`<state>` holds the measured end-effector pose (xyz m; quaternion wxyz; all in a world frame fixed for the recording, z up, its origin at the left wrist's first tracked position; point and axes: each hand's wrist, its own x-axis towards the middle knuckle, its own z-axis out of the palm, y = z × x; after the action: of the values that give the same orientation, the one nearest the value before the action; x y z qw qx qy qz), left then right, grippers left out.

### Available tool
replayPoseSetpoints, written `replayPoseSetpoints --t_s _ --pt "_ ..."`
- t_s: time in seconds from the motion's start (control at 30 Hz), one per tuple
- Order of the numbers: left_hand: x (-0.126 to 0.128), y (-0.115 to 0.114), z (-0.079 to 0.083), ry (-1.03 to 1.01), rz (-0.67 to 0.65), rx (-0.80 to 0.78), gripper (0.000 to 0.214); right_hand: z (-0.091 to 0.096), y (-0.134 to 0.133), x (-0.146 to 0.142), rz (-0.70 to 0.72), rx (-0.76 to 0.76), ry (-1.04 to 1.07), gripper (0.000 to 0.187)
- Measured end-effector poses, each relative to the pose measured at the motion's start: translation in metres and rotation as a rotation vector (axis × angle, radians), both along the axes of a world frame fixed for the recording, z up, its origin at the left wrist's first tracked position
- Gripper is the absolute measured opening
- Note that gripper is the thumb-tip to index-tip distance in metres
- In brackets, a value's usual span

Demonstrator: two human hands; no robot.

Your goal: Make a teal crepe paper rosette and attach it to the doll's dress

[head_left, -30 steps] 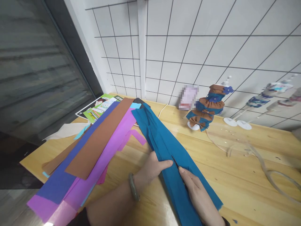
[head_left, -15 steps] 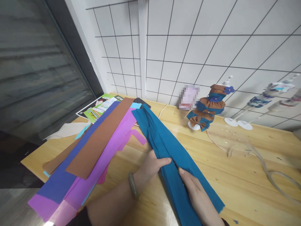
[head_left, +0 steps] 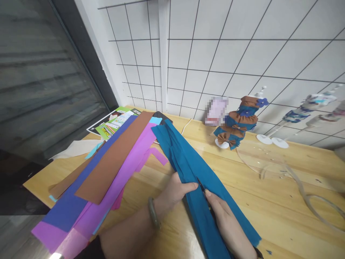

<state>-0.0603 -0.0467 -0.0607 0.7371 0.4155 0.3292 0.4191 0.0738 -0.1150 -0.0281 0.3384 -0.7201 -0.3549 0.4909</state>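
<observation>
A long sheet of teal crepe paper stretches across the table, slit lengthwise in its nearer part. My left hand pinches its left side, thumb on top and fingers underneath. In my right hand is a pair of dark scissors, mostly covered by the fingers; the blades lie in the paper at the end of the slit, just right of my left thumb. Left of my hands lie strips of brown paper, blue paper and purple paper, overlapping one another.
At the back right stands a small dress form in brown and teal paper, with more decorated stands beside it. Clear tubing lies at the right. Printed leaflets and a dark phone-like object are at the back left, before a tiled wall.
The scissors have moved slightly forward along the teal crepe paper, and more of their blades shows. The paper's near right corner has shifted a little to the right and down.
</observation>
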Motion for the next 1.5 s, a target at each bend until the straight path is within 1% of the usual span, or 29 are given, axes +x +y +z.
replayPoseSetpoints --t_s 0.1,0.33,0.53,0.63,0.7,0.8,0.93,1.03,1.13,1.23,1.33,1.43,1.5 --pt "0.001 0.0 -0.001 -0.011 -0.005 -0.008 0.032 0.001 0.0 -0.001 -0.021 0.005 -0.002 0.058" --pt "0.001 -0.001 -0.002 -0.016 -0.008 -0.007 0.033 0.007 0.001 -0.003 -0.032 0.049 -0.015 0.051" --pt "0.001 -0.001 -0.002 -0.021 -0.009 -0.025 0.034 0.007 0.0 -0.003 -0.043 0.033 -0.028 0.053" --pt "0.001 0.0 -0.001 -0.027 -0.008 -0.065 0.036 0.005 0.0 -0.003 -0.057 0.012 -0.031 0.056" --pt "0.002 0.0 0.0 -0.018 0.018 -0.128 0.037 0.005 0.0 -0.003 -0.062 0.012 -0.029 0.055" --pt "0.003 0.0 0.002 -0.027 0.092 -0.238 0.036 0.006 0.0 -0.003 -0.059 0.019 -0.02 0.051" --pt "0.003 0.001 0.003 -0.058 0.183 -0.29 0.036 0.006 -0.001 -0.003 -0.049 0.017 -0.016 0.05" --pt "0.001 0.005 0.005 -0.088 0.243 -0.258 0.039 0.004 -0.001 -0.003 -0.022 0.021 -0.009 0.049" --pt "-0.002 0.01 0.006 -0.109 0.284 -0.171 0.038 0.003 -0.002 -0.003 0.0 -0.012 0.03 0.05" --pt "-0.006 0.016 0.007 -0.069 0.321 -0.08 0.035 0.004 -0.002 -0.006 0.004 -0.087 0.081 0.052" --pt "-0.007 0.018 0.008 -0.012 0.349 0.034 0.037 0.003 -0.003 -0.009 -0.001 -0.14 0.124 0.047" --pt "-0.006 0.016 0.009 0.052 0.368 0.116 0.047 0.0 -0.004 -0.01 0.001 -0.117 0.176 0.041" --pt "-0.005 0.014 0.01 0.098 0.376 0.126 0.056 -0.004 -0.004 -0.011 0.036 -0.073 0.216 0.041"
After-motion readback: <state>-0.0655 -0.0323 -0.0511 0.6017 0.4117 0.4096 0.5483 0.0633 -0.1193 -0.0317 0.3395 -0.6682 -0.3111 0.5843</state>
